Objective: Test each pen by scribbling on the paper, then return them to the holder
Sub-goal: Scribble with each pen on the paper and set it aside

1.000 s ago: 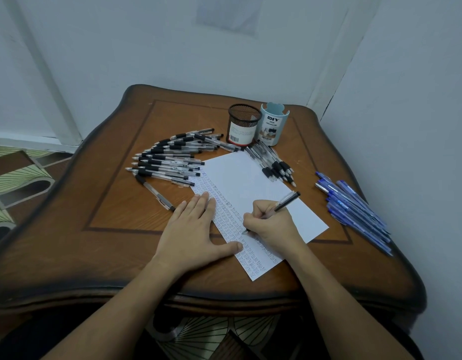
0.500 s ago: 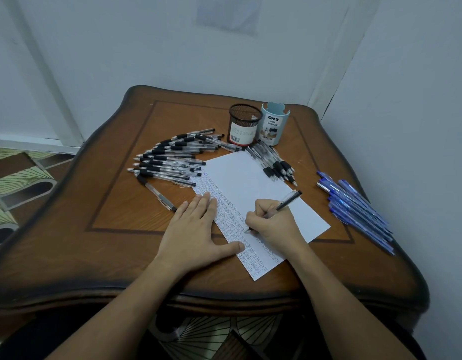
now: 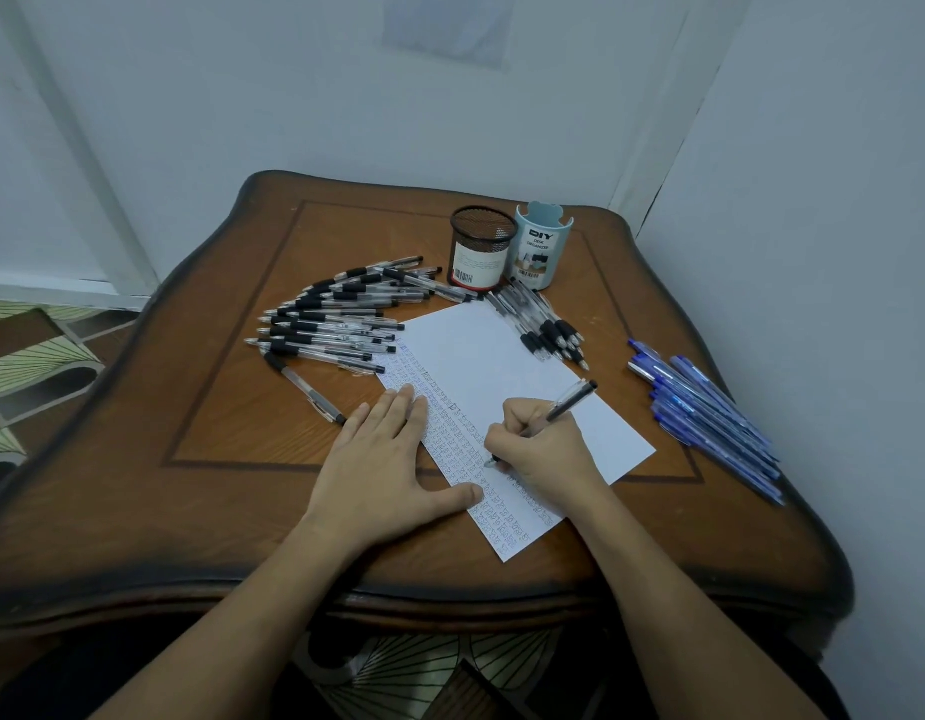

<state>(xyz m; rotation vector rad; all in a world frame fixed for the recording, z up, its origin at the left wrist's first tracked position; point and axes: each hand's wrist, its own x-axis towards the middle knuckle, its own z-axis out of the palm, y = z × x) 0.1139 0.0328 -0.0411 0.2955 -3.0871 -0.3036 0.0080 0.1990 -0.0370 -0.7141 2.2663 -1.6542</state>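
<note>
A dark-edged brown wooden table (image 3: pixel 200 459) fills a corner between pale blue-grey walls (image 3: pixel 294 96), with patterned floor tiles (image 3: pixel 29 356) to its left. At the back, a black mesh pen holder (image 3: pixel 482 249) and a pale blue desk organiser (image 3: pixel 541 246) stand side by side. Clear black-grip pens (image 3: pixel 336 324) fan out on the left and blue pens (image 3: pixel 704 413) lie on the right. The left hand (image 3: pixel 382 459) lies flat across the edge of the white paper sheet (image 3: pixel 502 356), fingers together and thumb spread. The right hand (image 3: pixel 548 449) pinches a clear black-ended pen (image 3: pixel 569 400), its tip on the paper.

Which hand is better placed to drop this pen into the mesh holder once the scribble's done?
Right, most likely. The right hand grips the pen, tip on the paper; the left hand lies flat, holding the paper down.
</note>
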